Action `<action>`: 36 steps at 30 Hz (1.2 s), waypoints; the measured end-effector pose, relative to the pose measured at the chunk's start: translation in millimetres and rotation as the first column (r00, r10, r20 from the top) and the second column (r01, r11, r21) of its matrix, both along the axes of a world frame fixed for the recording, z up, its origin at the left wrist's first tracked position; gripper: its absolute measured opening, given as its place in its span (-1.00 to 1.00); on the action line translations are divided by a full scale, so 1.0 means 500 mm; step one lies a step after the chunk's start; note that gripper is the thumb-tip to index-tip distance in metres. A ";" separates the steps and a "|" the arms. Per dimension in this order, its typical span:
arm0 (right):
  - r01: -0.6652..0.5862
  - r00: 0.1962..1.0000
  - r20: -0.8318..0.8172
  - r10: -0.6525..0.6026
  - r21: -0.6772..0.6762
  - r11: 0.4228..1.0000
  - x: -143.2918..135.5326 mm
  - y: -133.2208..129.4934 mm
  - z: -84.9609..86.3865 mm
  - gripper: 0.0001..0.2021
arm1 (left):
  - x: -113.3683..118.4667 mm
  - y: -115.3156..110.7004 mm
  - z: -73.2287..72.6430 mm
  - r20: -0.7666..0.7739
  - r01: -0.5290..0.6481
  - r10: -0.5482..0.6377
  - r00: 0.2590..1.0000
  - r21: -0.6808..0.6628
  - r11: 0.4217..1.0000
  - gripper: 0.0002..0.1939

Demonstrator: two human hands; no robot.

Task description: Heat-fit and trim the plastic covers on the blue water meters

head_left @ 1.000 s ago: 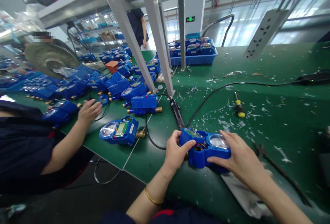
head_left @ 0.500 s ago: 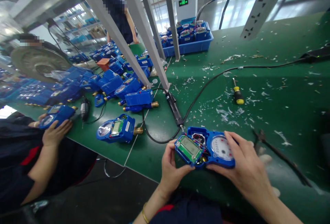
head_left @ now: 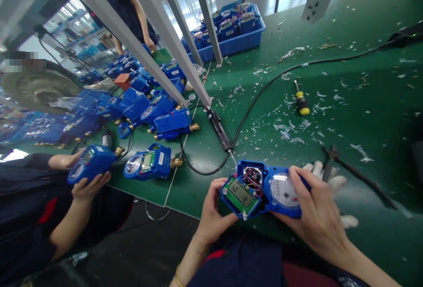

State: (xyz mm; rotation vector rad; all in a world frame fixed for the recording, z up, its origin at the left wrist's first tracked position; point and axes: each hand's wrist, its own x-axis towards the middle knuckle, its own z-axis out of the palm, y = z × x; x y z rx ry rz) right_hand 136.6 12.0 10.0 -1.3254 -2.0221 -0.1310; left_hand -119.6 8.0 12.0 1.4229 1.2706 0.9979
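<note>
A blue water meter (head_left: 284, 190) with a round dial is gripped at its right end by my right hand (head_left: 315, 205). Its housing (head_left: 253, 174) is uncovered, and red and black wires show inside. Between the thumb and fingers of my left hand (head_left: 214, 207) is the green display board (head_left: 241, 196), in a blue frame, tilted out over the housing. Characters show on its screen, and wires run from it into the meter. A black electric screwdriver (head_left: 220, 130) lies just beyond, its tip pointing at the meter.
Another blue meter (head_left: 148, 162) lies to the left; a co-worker's hands (head_left: 90, 185) hold one further left. Blue meters (head_left: 135, 104) crowd behind metal posts. A blue crate (head_left: 241, 42), a yellow-black screwdriver (head_left: 302, 103), pliers (head_left: 333, 152), a white glove (head_left: 348, 222), a cable and scraps lie about.
The display board has tipped further from the housing, baring more wiring, and characters now show clearly on its screen. The co-worker's meter has moved right. My view has shifted slightly.
</note>
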 end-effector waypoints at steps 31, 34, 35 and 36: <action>-0.067 0.995 0.067 0.076 -0.123 0.990 0.012 0.029 0.032 -0.29 | -0.071 0.135 0.106 -0.276 0.227 -0.207 0.939 0.043 0.973 -0.35; -0.059 0.998 0.022 0.062 -0.144 0.988 0.007 0.030 0.022 -0.30 | -0.055 0.133 0.113 -0.191 0.285 -0.272 0.943 0.044 0.958 -0.01; -0.062 0.998 -0.002 0.062 -0.161 0.985 0.003 0.030 0.019 -0.30 | -0.045 0.131 0.112 -0.184 0.297 -0.282 0.942 0.059 0.953 0.10; -0.063 0.998 -0.024 0.059 -0.186 0.981 -0.001 0.029 0.016 -0.29 | -0.033 0.129 0.111 -0.191 0.301 -0.283 0.940 0.076 0.950 0.18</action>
